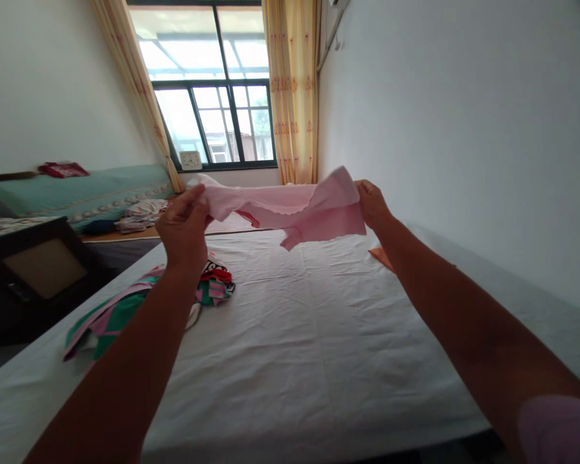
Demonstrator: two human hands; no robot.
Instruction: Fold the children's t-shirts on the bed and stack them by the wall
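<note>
White bed [290, 335] fills the room; left hand [183, 225] and right hand [372, 205] each have a pinching grip on a pink cloth [290, 209], stretched above it.

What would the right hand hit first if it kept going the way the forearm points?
The right hand, gripping the pink garment, points up the bed toward the yellow curtain and window. Nothing shows in between; likely the curtain or the wall below it first, though depth is unclear.
</note>
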